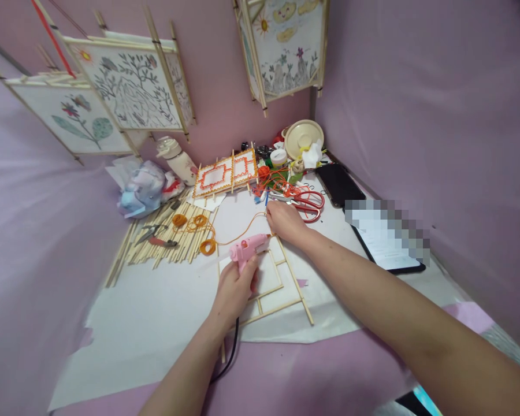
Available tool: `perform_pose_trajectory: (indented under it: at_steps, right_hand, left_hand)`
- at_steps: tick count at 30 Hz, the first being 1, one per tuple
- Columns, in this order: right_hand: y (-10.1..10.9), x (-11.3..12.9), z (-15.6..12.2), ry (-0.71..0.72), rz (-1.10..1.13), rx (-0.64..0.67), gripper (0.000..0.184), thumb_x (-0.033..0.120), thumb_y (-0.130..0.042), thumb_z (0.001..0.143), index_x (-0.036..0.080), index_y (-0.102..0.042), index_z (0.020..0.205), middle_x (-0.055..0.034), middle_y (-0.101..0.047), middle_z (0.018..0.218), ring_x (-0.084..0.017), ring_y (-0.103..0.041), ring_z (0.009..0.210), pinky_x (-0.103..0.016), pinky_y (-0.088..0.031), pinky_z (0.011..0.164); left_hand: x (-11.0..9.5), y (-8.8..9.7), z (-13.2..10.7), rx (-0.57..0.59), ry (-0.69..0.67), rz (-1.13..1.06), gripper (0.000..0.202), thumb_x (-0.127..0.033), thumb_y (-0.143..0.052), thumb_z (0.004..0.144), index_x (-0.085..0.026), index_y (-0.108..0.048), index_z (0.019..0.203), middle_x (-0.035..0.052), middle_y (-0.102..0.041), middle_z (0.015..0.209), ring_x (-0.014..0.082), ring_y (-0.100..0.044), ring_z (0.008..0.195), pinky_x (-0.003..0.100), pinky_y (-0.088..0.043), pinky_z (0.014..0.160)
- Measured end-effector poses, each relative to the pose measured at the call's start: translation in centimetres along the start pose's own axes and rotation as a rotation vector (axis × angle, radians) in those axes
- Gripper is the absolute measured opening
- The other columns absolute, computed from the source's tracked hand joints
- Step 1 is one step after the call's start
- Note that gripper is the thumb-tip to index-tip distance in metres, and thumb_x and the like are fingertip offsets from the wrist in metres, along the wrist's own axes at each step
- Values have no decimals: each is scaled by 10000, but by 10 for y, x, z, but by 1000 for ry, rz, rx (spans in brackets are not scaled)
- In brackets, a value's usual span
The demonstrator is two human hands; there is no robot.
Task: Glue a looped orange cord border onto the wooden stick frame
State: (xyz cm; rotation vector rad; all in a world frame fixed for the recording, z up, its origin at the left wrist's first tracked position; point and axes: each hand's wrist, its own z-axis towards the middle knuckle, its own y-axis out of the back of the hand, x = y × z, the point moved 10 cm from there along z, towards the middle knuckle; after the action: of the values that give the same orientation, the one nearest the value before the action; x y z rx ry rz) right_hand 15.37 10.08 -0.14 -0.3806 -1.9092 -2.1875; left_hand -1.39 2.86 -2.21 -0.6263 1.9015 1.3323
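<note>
My left hand [237,284] is wrapped round the handle of a pink hot glue gun [245,249], its nozzle pointing right towards my right hand. My right hand [283,221] is closed in a pinch on an orange cord [244,233] at the top corner of a frame of thin wooden sticks [291,276]. A small blue thing [266,200] shows at those fingertips; I cannot tell whether it is held. The frame lies flat on the white table cover, partly hidden under the glue gun and left hand. The cord runs left to orange coils [207,247].
Loose wooden sticks [156,242] lie at left with pliers [158,238] on them. A decorated frame [225,173] leans at the back beside a bottle [177,159]. Red-handled scissors [312,205], a phone [340,185] and a tablet [383,237] lie right. Picture lanterns [132,86] hang above.
</note>
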Motion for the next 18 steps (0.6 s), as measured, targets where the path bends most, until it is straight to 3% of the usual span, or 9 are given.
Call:
perform_pose_trajectory:
  at_steps: [6,18]
  right_hand:
    - [-2,-1,2,2,-7,-12,312,179,-311,962,136,-598,1076,-142,-672,1094,-242,-615,1003,-337,-427,856]
    - [-7,-3,4,-4,-4,-22,319,183,-304,970,133,-590,1102,-155,-668,1130,-239,-618,1016,-337,-434,873]
  left_hand:
    - [0,-1,0,7,-14,-15,474,-544,-426,905,-166,-593,673,1,-557,501,146,-508,493,250,-384,520]
    - [-2,0,-2,-28,13,-46,557,-639,-384,892,-167,-564,658,5,-549,511,138,-510,463,246,-397,493]
